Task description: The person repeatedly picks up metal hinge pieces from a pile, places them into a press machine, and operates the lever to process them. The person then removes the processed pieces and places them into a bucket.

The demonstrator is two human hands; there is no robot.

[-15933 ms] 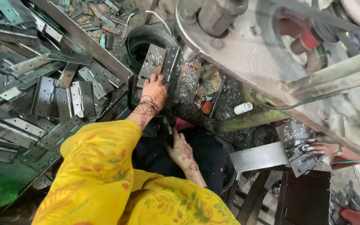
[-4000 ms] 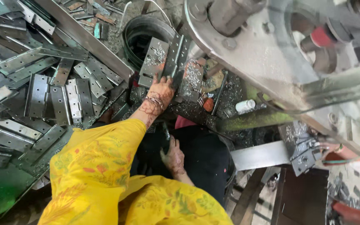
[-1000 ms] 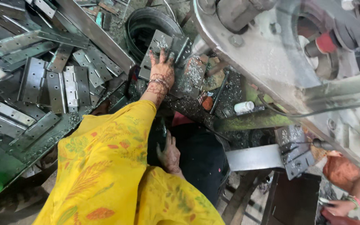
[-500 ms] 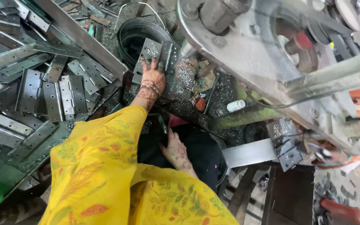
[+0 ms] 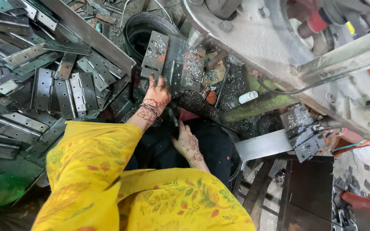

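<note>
While the grey press machine (image 5: 253,38) looms right of both hands, a heap of steel hinges (image 5: 43,85) lies left of them. Left hand (image 5: 157,94) presses, fingers spread, on a punched hinge plate (image 5: 155,55); right hand (image 5: 187,141) rests open, empty, below.

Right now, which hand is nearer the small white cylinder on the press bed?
Right. The right hand lies below-left of the small white cylinder; the left hand rests farther left, on the grey slotted metal plate.

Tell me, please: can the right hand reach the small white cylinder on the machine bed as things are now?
Probably yes: the right hand rests low and free, and nothing visible blocks the way up to the white cylinder.
</note>
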